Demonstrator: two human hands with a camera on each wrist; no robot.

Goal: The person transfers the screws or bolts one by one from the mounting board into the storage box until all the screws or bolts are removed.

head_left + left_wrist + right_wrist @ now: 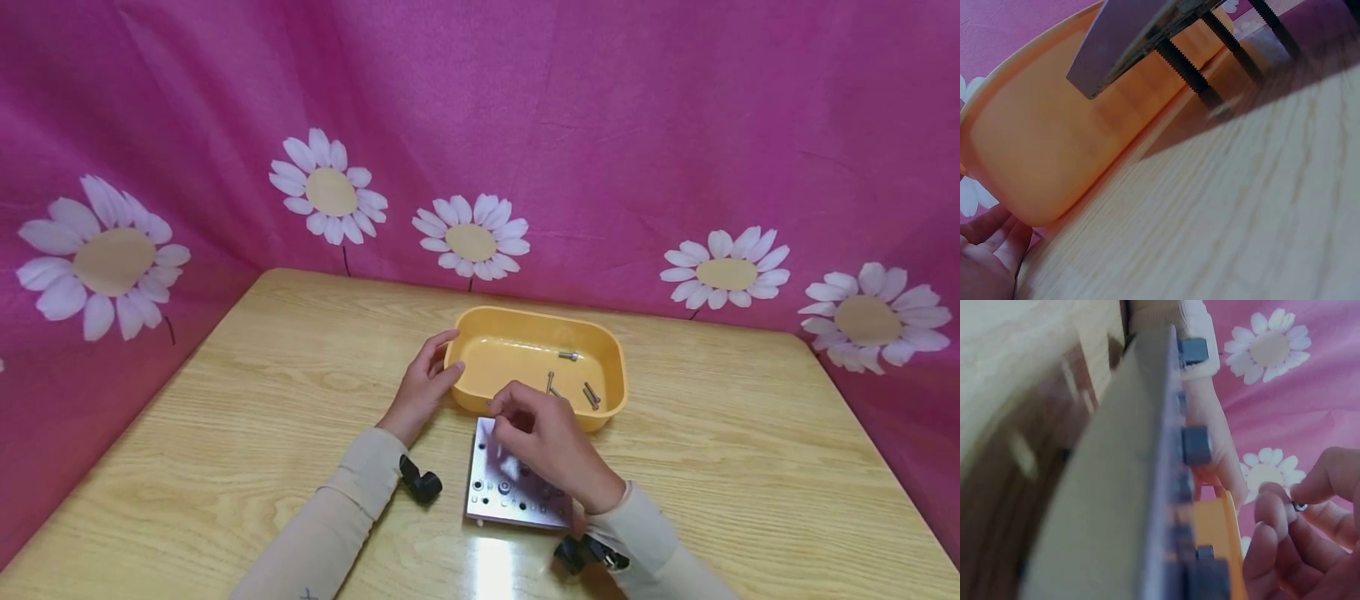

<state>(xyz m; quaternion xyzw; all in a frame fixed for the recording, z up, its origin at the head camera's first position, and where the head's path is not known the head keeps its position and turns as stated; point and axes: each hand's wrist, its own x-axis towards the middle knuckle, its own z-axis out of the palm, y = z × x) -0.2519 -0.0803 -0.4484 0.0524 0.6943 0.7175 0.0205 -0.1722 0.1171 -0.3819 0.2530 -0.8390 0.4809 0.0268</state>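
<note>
My left hand [423, 387] grips the left end of a yellow plastic tray [540, 315], thumb over the rim and fingers along the outer wall. Several loose metal bolts [568, 356] lie inside the tray. Just in front of it sits a metal plate [489, 432] with holes and socket-head bolts [504, 487]; threaded shanks [1182, 65] stick out beneath it. Above the plate's far part, my right hand [551, 442] pinches a small bolt [1299, 506] between thumb and fingers. Most of that bolt is hidden by the fingers.
A light wooden table [750, 467] carries everything. Behind it hangs a pink cloth [600, 125] printed with white daisies. Each wrist wears a black camera mount [422, 483], and the right one is close to the plate's near right corner.
</note>
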